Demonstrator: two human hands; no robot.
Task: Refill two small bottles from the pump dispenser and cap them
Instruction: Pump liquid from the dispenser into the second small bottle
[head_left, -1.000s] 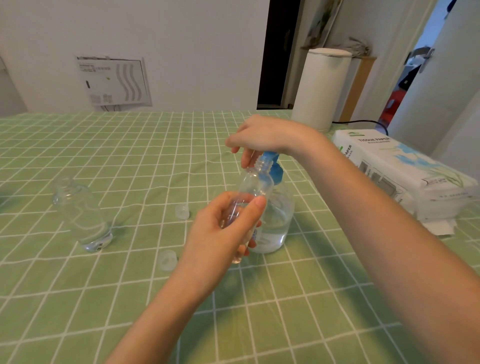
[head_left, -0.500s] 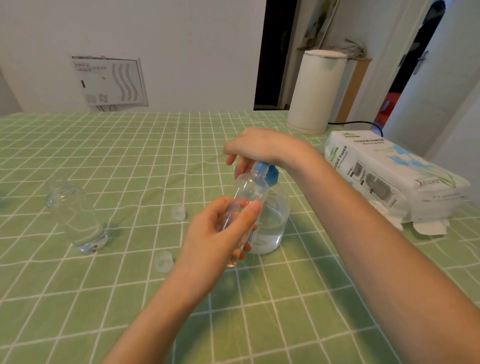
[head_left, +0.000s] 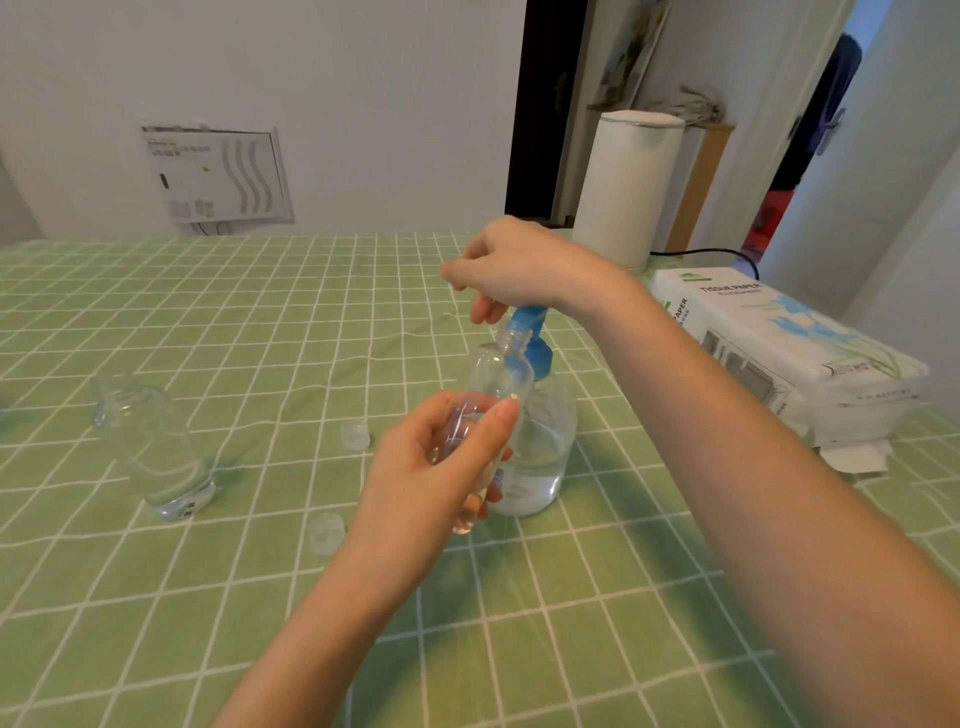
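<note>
Nearest the viewer the desk (head_left: 571, 649), covered by a green cloth with white grid lines (head_left: 156, 623), lies open right across, crossed only by the two bare forearms; its near edge is out of view. The left hand (head_left: 441, 467) is raised above the middle of the desk, thumb and fingers wrapped round the lower part of a small clear plastic bottle (head_left: 498, 379), which is uncapped and tilted, its mouth up against the spout of the blue pump head (head_left: 530, 338); how much liquid it holds cannot be told. Just left of that wrist a clear round cap (head_left: 326, 532) lies on the cloth. Behind the held bottle stands the round clear plastic pump dispenser (head_left: 545, 441), with clear liquid in its lower part. A second clear cap (head_left: 356, 435) lies a little farther back, to the dispenser's left. Toward the left edge, well apart from both caps, a second small clear bottle (head_left: 156, 447) stands upright and uncapped, with what looks like a little clear liquid at its base. The right hand (head_left: 514, 265) lies over the top of the pump head with its fingers bent downward; whether they close round it cannot be told. By the right edge rests a white pack of tissue paper (head_left: 779, 353). At the far right corner stands a white cylindrical appliance (head_left: 628, 187) with a black cable (head_left: 701, 252) beside it. The rest of the far edge runs open along the wall, below a white wall panel (head_left: 218, 174).
</note>
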